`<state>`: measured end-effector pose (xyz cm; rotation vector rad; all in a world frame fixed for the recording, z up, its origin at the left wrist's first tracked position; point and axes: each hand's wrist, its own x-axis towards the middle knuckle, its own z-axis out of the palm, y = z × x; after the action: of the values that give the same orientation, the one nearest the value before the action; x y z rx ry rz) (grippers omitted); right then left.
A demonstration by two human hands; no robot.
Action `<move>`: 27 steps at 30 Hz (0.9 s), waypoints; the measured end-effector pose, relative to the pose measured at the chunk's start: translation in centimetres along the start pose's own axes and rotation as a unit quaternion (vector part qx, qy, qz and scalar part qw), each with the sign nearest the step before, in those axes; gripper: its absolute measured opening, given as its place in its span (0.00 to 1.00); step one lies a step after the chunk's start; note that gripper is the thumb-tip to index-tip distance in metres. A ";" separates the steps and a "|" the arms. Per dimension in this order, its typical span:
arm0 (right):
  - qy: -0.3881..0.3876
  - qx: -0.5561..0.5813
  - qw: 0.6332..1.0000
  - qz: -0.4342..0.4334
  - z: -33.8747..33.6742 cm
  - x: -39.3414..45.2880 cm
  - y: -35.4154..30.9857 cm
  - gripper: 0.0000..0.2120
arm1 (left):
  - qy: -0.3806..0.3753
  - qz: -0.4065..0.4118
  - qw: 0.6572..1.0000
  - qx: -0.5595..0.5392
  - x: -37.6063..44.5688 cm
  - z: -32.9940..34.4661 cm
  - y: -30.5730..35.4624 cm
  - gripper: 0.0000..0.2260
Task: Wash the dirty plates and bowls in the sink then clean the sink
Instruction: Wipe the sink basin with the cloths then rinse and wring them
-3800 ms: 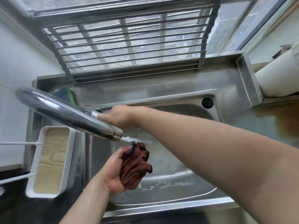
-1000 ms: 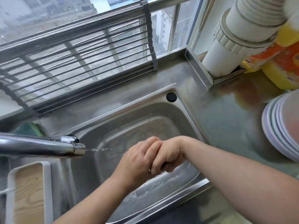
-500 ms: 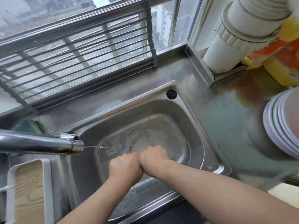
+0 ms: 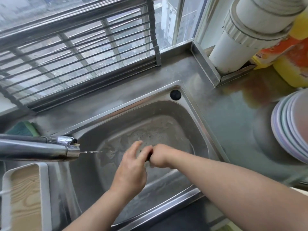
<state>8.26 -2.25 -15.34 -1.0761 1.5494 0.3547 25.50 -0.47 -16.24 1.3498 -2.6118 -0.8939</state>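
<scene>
The steel sink (image 4: 196, 117) holds no dishes; its wet bottom shows foam streaks. Over the basin, my right hand (image 4: 160, 157) is curled into a fist round a dark red cloth (image 4: 148, 156), of which only a sliver shows between my hands. My left hand (image 4: 131, 169) is right beside it, fingers spread and mostly straight, their tips at the cloth. A stack of washed plates (image 4: 290, 130) stands on the counter at the right edge. The faucet (image 4: 41, 150) reaches in from the left and drips a thin trickle.
A white tray with a wooden base (image 4: 25, 197) sits left of the sink, and a green sponge (image 4: 21, 129) lies behind the faucet. A roll-up drying rack (image 4: 83, 47) leans at the window. A white pipe (image 4: 241, 39) and yellow bottles (image 4: 293, 64) stand at the back right.
Both fists were wringing the cloth together over the sink. Now my left hand has opened its fingers while my right hand keeps hold. The water flow has dropped to a trickle.
</scene>
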 end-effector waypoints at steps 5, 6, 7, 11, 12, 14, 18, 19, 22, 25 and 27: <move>-0.323 0.236 0.915 0.046 -0.3 -0.8 0.3 0.17 | 0.079 0.190 0.977 0.053 1.3 0.2 -0.8 0.15; -0.317 0.227 0.920 0.035 -0.3 -0.9 0.2 0.17 | 0.078 0.174 0.978 0.081 1.6 0.1 -0.8 0.16; -0.288 0.210 0.934 0.024 -0.1 -0.7 0.1 0.16 | 0.058 0.152 0.981 0.109 1.9 0.0 -0.9 0.20; -0.064 0.073 0.993 -0.069 1.0 0.1 -1.1 0.02 | -0.027 0.040 0.977 0.207 3.0 -0.5 -0.9 0.27; -0.021 0.017 0.996 -0.089 1.3 0.1 -1.4 0.03 | -0.037 0.025 0.974 0.221 3.3 -0.5 -0.4 0.24; 0.051 -0.069 0.991 -0.103 1.7 0.1 -1.5 0.09 | -0.068 -0.011 0.966 0.249 3.8 -0.8 0.3 0.18; 0.143 -0.149 0.970 -0.126 1.9 -0.1 -0.8 0.17 | -0.193 -0.125 0.947 0.225 4.1 -1.4 1.4 0.12; 0.155 -0.167 0.963 -0.141 1.9 -0.2 -0.6 0.17 | -0.212 -0.155 0.948 0.179 4.3 -1.8 1.6 0.13; 0.182 -0.213 0.941 -0.193 1.7 -0.6 -0.4 0.16 | -0.262 -0.228 0.937 0.030 4.6 -2.7 1.5 0.10; 0.195 -0.195 0.938 -0.211 1.3 -0.7 -0.4 0.17 | -0.212 -0.244 0.946 -0.036 4.0 -3.1 1.3 0.09; 0.188 -0.116 0.950 -0.219 0.8 -1.0 -0.2 0.20 | -0.160 -0.269 0.943 -0.111 3.3 -3.1 1.4 0.13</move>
<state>8.80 -1.39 -14.63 -1.7091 1.5624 0.0208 23.45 -3.78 -13.61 2.0350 -2.2578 -1.5420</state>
